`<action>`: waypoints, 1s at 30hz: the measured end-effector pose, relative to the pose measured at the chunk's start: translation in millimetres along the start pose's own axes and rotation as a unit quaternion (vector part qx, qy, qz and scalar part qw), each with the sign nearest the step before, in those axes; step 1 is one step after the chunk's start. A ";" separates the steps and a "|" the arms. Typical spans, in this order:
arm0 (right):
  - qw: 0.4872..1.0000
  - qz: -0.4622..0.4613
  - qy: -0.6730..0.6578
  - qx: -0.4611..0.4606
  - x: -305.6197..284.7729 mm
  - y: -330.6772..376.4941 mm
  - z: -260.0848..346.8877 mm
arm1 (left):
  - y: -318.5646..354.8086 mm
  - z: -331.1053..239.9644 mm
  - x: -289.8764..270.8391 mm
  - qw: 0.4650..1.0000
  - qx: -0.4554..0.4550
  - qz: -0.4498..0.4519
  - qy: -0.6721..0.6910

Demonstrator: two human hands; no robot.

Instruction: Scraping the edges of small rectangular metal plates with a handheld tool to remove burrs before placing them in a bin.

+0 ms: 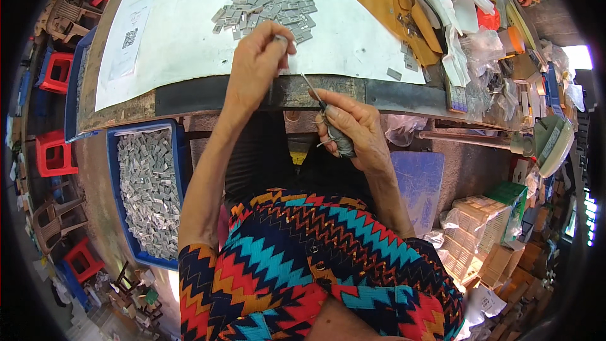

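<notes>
Over the near edge of the white-covered table, my left hand [257,63] is closed, fingertips and thumb drawn together. A small greyish spot shows at the fingertips, but I cannot make out what they hold. To its right, my right hand [356,129] grips a thin metal-tipped hand tool [307,82], its thick handle wrapped in grey cord or cloth. The tip points up and left, toward the left hand, and stays apart from it. Just beyond the left hand lies a loose pile of small flat grey metal pieces [271,9].
At left below the table, a blue bin [115,177] holds many similar grey pieces. A printed sheet [129,38] lies on the table's left. Brown paper [391,16], a few grey pieces and plastic-bag clutter [486,57] crowd the right. A lamp [555,145] juts out at right.
</notes>
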State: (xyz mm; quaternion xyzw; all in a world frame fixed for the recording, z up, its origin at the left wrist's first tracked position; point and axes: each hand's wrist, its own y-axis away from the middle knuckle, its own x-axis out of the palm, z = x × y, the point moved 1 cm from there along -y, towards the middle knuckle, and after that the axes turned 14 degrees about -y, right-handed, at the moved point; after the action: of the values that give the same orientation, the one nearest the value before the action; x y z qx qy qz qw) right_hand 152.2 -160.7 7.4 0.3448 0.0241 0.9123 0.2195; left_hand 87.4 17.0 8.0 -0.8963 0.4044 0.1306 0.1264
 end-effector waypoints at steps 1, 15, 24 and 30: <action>1.000 -0.005 0.007 0.011 -4.8 2.1 -0.6 | -6.9 2.4 0.4 0.992 -0.045 0.015 0.113; 0.992 -0.018 0.118 0.045 -21.2 9.8 -7.4 | -56.1 17.8 9.8 0.808 0.295 0.108 -0.498; 0.989 0.002 0.139 0.057 -18.3 9.0 -13.9 | -51.2 22.1 1.0 0.823 0.276 0.144 -0.476; 0.986 -0.014 0.151 0.064 -16.9 8.2 -16.4 | -43.1 16.0 -11.8 0.846 0.239 0.168 -0.446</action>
State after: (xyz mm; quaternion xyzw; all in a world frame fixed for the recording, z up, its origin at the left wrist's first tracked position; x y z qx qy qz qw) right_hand 149.7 -173.4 -13.9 0.2158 0.1206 0.9473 0.2040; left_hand 110.4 58.2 2.3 -0.6024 0.4673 0.4346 0.4794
